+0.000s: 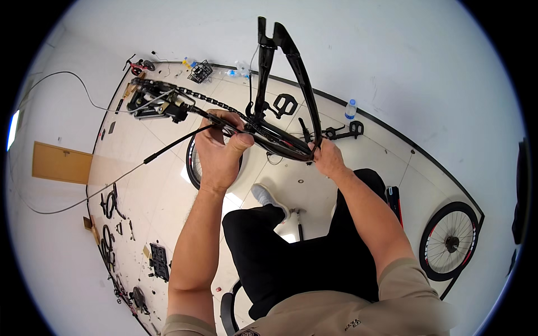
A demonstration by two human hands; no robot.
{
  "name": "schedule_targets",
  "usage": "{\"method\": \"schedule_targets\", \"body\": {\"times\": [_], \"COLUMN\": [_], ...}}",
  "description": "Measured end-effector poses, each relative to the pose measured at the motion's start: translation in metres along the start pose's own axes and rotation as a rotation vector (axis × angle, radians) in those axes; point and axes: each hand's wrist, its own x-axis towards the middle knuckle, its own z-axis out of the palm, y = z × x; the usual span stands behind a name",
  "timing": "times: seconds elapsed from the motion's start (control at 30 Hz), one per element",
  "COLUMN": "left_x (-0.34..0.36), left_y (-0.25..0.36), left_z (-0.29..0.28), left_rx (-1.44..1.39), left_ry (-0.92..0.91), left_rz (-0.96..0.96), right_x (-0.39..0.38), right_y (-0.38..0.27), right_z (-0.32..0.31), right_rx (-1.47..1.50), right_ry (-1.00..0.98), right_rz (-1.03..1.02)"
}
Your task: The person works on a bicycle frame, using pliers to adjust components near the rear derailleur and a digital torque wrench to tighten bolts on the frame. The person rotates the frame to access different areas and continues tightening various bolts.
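Observation:
A black bicycle frame (301,78) is held up in front of me, with a chain (216,101) running along it and a folding-like assembly of black metal parts (159,106) at its left end. My left hand (221,151) wraps round the lower frame tube, thumb raised over it, beside a black cable housing (171,147). A thin loose cable (73,213) loops out to the left. My right hand (330,159) pinches the frame near the lower right corner of its tubes; its fingertips are partly hidden.
A wheel (448,241) lies at the right, another (195,168) behind my left hand. On the tiled floor are a hammer (300,227), a tool case (159,262), a bottle (350,110), a basket (200,70) and scattered parts (112,201). White walls (414,61) surround the floor.

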Motion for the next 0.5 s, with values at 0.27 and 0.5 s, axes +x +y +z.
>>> {"method": "schedule_targets", "body": {"times": [0.27,0.5], "left_x": [-0.021,-0.013], "left_y": [0.012,0.022], "left_z": [0.007,0.032], "left_rx": [0.031,0.153], "left_ry": [0.069,0.174], "left_rz": [-0.078,-0.047], "right_x": [0.006,0.021], "right_y": [0.002,0.005], "right_z": [-0.018,-0.021], "right_rx": [-0.017,-0.052], "right_ry": [-0.014,0.320], "right_rz": [-0.042,-0.169]}}
